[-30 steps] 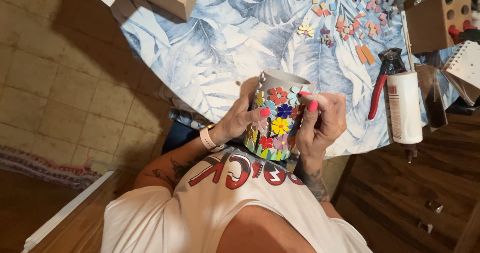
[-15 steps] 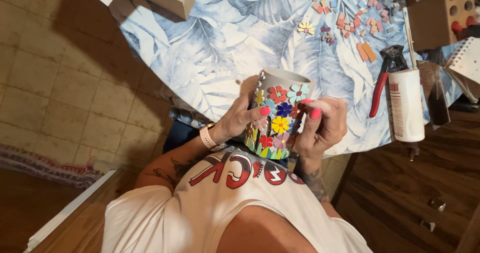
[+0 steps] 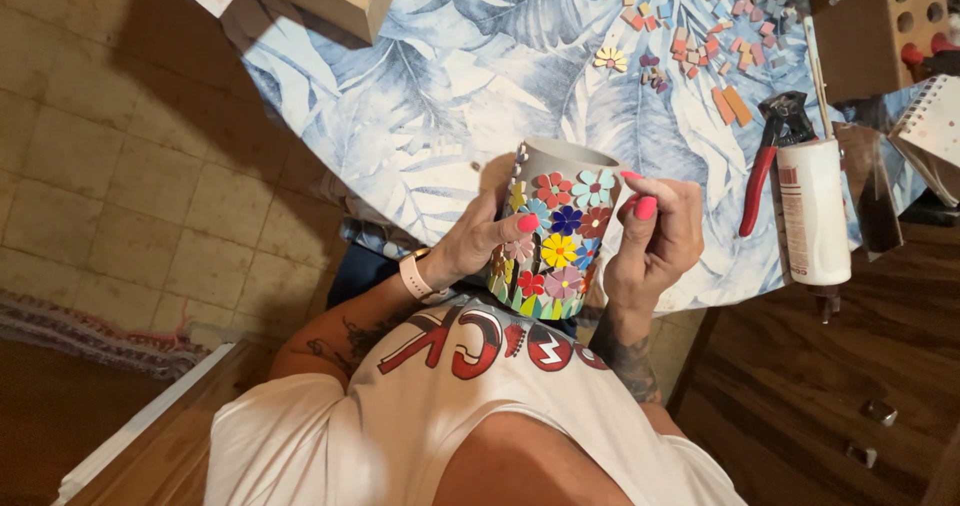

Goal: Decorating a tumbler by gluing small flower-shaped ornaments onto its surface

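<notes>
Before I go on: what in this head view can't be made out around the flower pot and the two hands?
- Pot: far side hidden by its own body; left wall covered by the left hand.
- Right hand: whether its fingertips pinch a tile piece is too small to tell.
- Loose tiles: shapes too small; some cut off by the top edge.
- White bottle: nozzle end unclear.
</notes>
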